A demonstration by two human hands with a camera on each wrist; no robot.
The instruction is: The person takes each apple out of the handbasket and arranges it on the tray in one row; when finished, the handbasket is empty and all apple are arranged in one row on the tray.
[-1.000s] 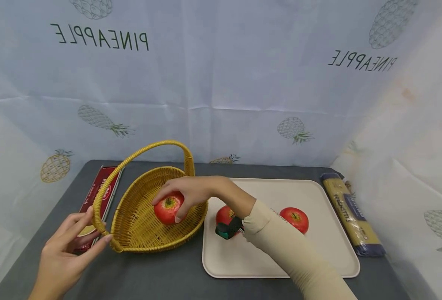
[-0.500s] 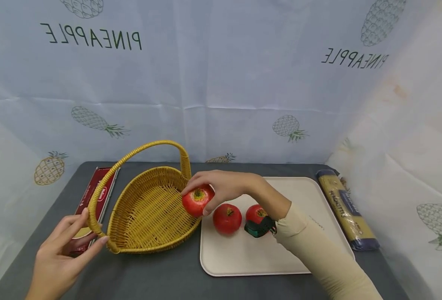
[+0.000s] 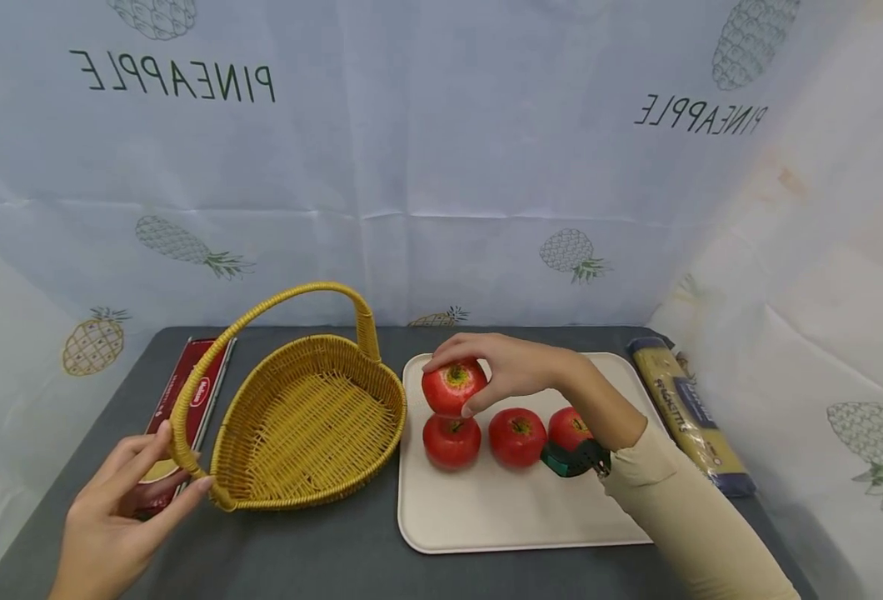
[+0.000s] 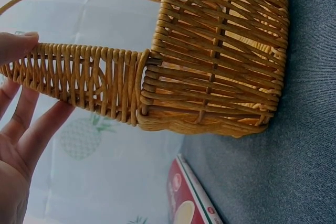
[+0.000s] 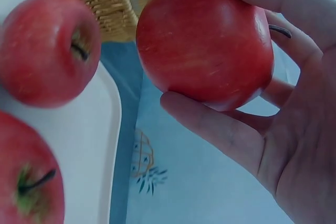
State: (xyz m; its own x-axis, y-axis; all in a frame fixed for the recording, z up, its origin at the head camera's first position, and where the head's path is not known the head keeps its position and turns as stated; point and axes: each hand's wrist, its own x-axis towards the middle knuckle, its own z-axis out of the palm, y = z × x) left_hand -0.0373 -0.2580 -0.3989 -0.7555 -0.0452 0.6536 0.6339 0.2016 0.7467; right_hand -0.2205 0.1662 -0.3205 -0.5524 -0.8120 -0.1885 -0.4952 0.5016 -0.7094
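My right hand (image 3: 512, 367) grips a red apple (image 3: 454, 387) above the far left part of the cream tray (image 3: 486, 517); the right wrist view shows thumb and fingers round this apple (image 5: 205, 40). Three more apples lie in a row on the tray: the left one (image 3: 451, 443), a middle one (image 3: 517, 437) and a right one (image 3: 567, 427) partly hidden by the wrist. My left hand (image 3: 115, 508) pinches the lower left end of the handle of a yellow wicker basket (image 3: 306, 433). In the left wrist view, thumb and fingers hold the woven handle (image 4: 89, 77). No apple lies in the basket.
A dark red box (image 3: 202, 392) lies left of the basket, partly behind the left hand. A spaghetti pack (image 3: 689, 417) lies along the tray's right side. A pineapple-print cloth (image 3: 381, 150) hangs behind the grey table (image 3: 321, 550).
The right hand has lifted the apple out of the basket and carried it right, over the tray. My left hand stays on the handle. The view has shifted slightly.
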